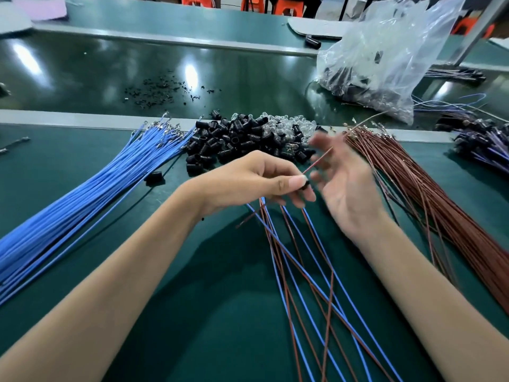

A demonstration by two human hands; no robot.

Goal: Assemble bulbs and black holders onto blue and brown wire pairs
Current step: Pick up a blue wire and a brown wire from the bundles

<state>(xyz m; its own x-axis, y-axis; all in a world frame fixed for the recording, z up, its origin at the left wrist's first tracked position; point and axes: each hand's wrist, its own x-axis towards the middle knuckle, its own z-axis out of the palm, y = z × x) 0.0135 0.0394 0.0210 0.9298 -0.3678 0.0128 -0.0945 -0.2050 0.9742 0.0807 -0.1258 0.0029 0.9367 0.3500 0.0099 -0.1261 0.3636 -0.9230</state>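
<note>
Left hand [256, 180] pinches a small black holder [305, 185]; right hand [347, 188] blurred, fingers spread

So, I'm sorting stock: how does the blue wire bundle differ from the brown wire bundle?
The blue wire bundle lies left of the black holders, the brown wire bundle right of them. The blue wires look thicker, the brown thinner. Both lie flat on the green table, metal tips pointing away.
</note>
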